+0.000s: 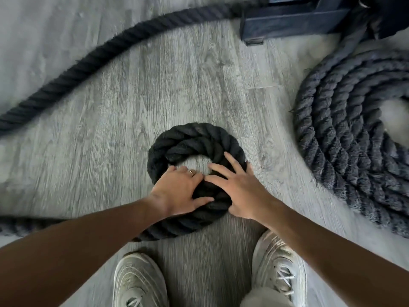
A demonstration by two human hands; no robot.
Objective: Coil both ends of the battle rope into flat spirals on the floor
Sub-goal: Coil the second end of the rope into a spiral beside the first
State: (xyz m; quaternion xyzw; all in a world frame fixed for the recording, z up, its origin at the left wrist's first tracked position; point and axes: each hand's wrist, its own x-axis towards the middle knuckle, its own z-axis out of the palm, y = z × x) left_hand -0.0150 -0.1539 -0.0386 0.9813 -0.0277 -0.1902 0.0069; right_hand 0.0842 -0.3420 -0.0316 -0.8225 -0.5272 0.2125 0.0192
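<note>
A thick black battle rope forms a small flat coil (194, 140) of about two turns on the grey wood floor in front of me. My left hand (179, 191) presses on the coil's near-left side, fingers curled over the inner turn, a ring on one finger. My right hand (239, 187) lies flat on the near-right side with fingers spread. Loose rope (73, 69) runs from the coil out to the left and arcs back toward the top. A larger spiral (345, 120) of several turns lies at the right edge, partly cut off.
A dark metal equipment base (287, 21) stands at the top right, where the rope passes. My two pale sneakers (139, 282) (278, 267) are planted just behind the small coil. Grey plank floor (177, 80) lies between the coils.
</note>
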